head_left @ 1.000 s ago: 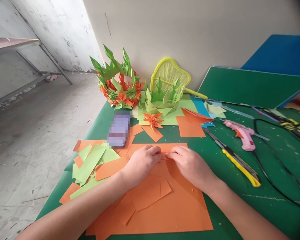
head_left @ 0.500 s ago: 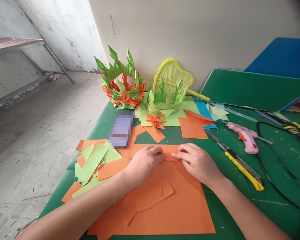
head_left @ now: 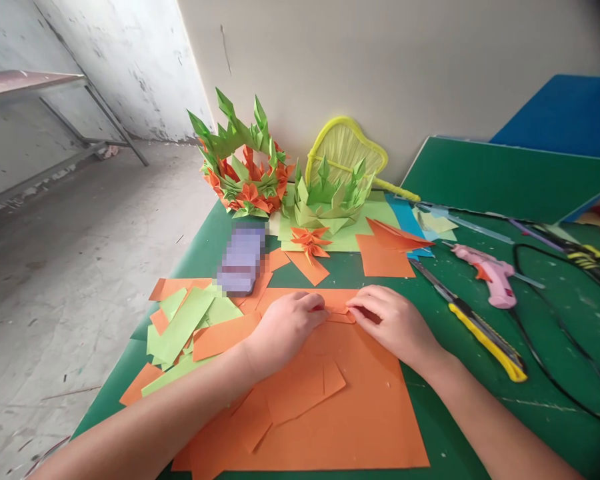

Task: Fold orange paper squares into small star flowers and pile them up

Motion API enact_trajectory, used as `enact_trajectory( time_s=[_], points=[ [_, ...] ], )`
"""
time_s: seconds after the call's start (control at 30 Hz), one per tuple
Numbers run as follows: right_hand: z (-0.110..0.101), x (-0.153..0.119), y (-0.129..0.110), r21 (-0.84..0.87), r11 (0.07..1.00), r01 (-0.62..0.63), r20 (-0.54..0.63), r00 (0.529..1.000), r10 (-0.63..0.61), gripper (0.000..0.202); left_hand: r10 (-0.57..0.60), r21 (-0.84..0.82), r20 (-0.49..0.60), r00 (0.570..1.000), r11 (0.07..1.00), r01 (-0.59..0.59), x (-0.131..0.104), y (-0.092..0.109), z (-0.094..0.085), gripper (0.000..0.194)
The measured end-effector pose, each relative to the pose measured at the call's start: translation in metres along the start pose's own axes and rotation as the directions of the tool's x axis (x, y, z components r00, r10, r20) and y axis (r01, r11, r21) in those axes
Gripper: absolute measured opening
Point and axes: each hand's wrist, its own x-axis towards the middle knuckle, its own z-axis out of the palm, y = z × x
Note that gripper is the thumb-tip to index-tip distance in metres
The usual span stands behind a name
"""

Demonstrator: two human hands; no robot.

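A small folded orange paper strip [head_left: 340, 316] lies between my hands, over a large orange sheet [head_left: 360, 413]. My left hand [head_left: 291, 328] pinches the strip's left end with curled fingers. At its right end, the thumb and forefinger of my right hand [head_left: 391, 324] are closed on the paper. Loose orange and green paper pieces [head_left: 185, 327] are heaped left of my left hand, partly beneath my forearm. Just beyond my hands sits an orange folded paper flower [head_left: 311, 243].
Behind stand an orange-and-green paper crown [head_left: 247, 180], a green paper crown [head_left: 333, 197] and a yellow-rimmed fan [head_left: 345, 150]. A phone [head_left: 243, 259] lies at the left. A yellow cutter [head_left: 485, 340] and a pink glue gun [head_left: 493, 275] with its cable are at the right.
The fingertips of my right hand have shifted slightly along the strip's right end. My left hand keeps nearly the same place and grip.
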Motion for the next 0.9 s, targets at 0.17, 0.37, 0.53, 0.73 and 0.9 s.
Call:
enact_trajectory(
  time_s=[0.17, 0.37, 0.53, 0.73, 0.9],
  points=[
    [0.001, 0.002, -0.003, -0.165, 0.980, 0.114, 0.032, 0.993, -0.110, 0.023, 0.016, -0.015, -0.004, 1.000, 1.000, -0.016, 0.001, 0.000, -0.001, 0.032],
    [-0.001, 0.004, -0.005, -0.222, 0.974, -0.045, 0.024, 0.998, 0.051, 0.022, -0.004, -0.023, -0.012, 1.000, 1.000, 0.004, 0.002, 0.002, -0.003, 0.033],
    [-0.004, 0.004, -0.003, 0.044, 0.974, -0.224, -0.041, 0.973, 0.226, 0.014, 0.003, -0.030, -0.019, 1.000, 1.000, -0.003, 0.002, 0.001, -0.003, 0.033],
    [0.000, 0.009, -0.011, 0.038, 0.962, -0.270, 0.019, 0.963, 0.269, 0.017, -0.005, 0.021, 0.021, 1.000, 1.000, 0.005, 0.002, 0.001, -0.001, 0.033],
    [-0.001, 0.010, -0.005, -0.050, 0.975, -0.215, 0.019, 0.976, 0.216, 0.017, 0.008, 0.050, 0.017, 1.000, 0.999, -0.009, 0.001, 0.000, 0.000, 0.033]
  ],
)
